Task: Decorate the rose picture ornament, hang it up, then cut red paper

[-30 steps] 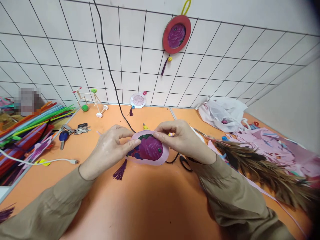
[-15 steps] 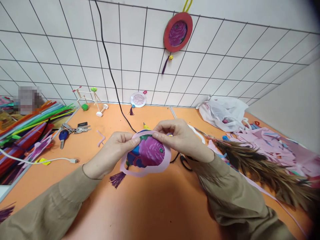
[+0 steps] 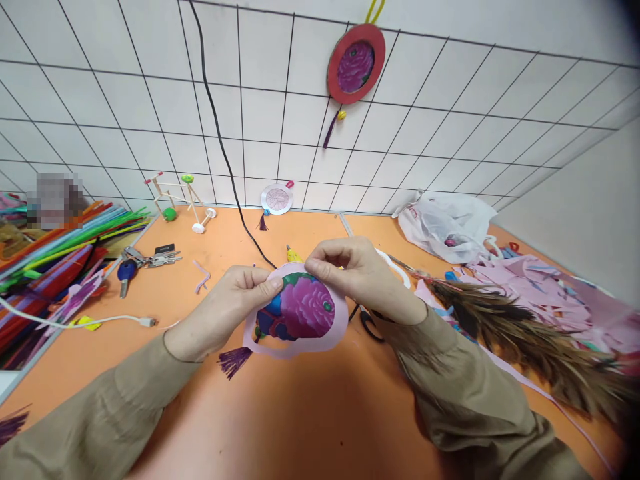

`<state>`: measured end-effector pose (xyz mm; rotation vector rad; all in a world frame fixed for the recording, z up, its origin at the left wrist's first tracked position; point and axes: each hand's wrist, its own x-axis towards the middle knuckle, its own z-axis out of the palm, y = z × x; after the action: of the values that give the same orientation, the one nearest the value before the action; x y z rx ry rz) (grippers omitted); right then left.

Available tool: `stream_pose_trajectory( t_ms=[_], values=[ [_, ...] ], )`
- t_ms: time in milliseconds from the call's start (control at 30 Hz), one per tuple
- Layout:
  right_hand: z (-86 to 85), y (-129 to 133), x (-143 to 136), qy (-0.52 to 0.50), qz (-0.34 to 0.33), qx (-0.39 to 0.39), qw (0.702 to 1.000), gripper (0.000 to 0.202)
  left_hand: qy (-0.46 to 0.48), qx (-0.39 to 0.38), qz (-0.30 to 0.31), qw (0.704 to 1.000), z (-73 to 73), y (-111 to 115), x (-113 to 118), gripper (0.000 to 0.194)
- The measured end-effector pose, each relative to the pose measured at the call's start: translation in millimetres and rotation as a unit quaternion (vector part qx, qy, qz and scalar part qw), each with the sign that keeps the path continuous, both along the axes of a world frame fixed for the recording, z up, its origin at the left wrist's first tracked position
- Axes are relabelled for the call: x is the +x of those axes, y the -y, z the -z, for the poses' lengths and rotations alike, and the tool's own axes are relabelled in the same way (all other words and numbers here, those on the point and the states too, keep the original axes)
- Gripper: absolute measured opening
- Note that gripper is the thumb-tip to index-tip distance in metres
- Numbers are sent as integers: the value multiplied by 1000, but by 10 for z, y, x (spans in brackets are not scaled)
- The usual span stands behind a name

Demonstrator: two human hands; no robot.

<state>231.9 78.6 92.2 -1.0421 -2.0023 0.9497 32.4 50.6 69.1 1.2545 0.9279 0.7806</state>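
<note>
Between my two hands is a pendant [image 3: 306, 305], a pink ring framing purple and blue flower-print fabric. My left hand [image 3: 227, 303] pinches its upper left rim, thumb in front. My right hand [image 3: 357, 273] pinches the upper right rim, thumb and fingertips close together. A purple tassel [image 3: 234, 362] hangs at the pendant's lower left, with a small green bead beside the rim. The fingers behind the ring are hidden. A yellow nozzle-tipped thing [image 3: 293, 254] shows just behind the pendant. Black scissor handles [image 3: 371, 327] lie by my right wrist, partly covered.
A red-rimmed pendant [image 3: 356, 65] hangs on the tiled wall; a white one [image 3: 277, 199] leans below it. Pipe cleaners [image 3: 75, 247] and keys [image 3: 143, 260] lie left. On the right are a plastic bag [image 3: 445, 223], brown feathers [image 3: 510, 333] and pink scraps [image 3: 530, 293].
The pendant has shifted slightly right and tilted to show more of its flower-print face. Both hands keep their pinch on the rim and have barely moved.
</note>
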Motion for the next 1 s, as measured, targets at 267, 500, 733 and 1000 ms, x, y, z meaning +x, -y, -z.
stream_pose_trajectory(
  t_ms=[267,500,733,1000],
  values=[
    [-17,8,12,-16,-13,-28,999,28,-13,0,-2,1000,-7,15,-19,37],
    [-50,-30,89,-50,-46,-67,995,45,-7,2,1,1000,21,-10,-42,38],
    [-65,-11,62,-9,-42,-87,995,31,-31,9,4,999,15,-37,-71,38],
    [96,-13,-57,-20,-45,-58,997,25,-48,17,37,998,33,-33,-47,41]
  ],
)
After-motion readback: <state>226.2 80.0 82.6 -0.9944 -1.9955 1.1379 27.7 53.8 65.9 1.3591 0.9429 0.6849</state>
